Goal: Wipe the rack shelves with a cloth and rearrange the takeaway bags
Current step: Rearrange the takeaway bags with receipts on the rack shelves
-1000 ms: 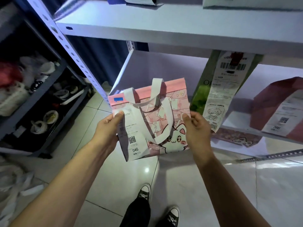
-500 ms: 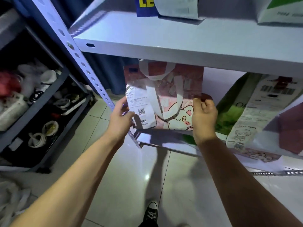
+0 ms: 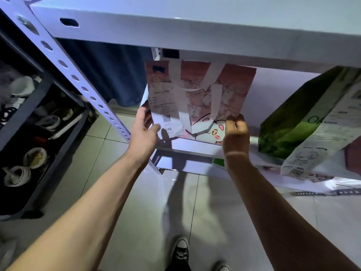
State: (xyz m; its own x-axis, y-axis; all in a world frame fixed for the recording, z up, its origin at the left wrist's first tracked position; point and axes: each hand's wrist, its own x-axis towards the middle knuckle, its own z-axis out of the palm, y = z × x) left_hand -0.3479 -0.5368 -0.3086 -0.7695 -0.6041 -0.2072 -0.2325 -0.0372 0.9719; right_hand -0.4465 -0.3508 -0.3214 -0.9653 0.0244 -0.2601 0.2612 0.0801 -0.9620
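Pink takeaway bag (image 3: 220, 94): flat paper bag, pink with a scattered-paper print and a white cartoon cat face at the lower right. White flat handles (image 3: 214, 83) hang down over its front. White receipt (image 3: 166, 108) stuck on the left half, QR code and "046" readable near its bottom. Small dark blue tab at the top left corner.

Location: standing upright on the lower shelf (image 3: 187, 148) of the white rack, near the shelf's left front corner, its top edge just under the upper shelf (image 3: 195, 34). Bottom edge looks to be touching the shelf surface, can't fully confirm.

Left hand (image 3: 143, 132): arm reaching up and forward, grip on the bag's lower left edge, thumb across the front of the receipt, fingers round the side. Closed on the bag.

Right hand (image 3: 235, 132): arm likewise extended, back of hand to camera, fingers curled at the bag's lower right corner beside the cat face. Looks like it's gripping the bag; the contact itself is hidden behind the hand.

Green bag (image 3: 289, 122) leans tilted on the same shelf to the right, apart from the pink one, with a long white receipt (image 3: 328, 130) down its front. Perforated rack upright (image 3: 64, 64) runs diagonally at left. Dark rack (image 3: 27, 106) with bowls further left. Tiled floor (image 3: 136, 202), black sneaker (image 3: 181, 249) below.
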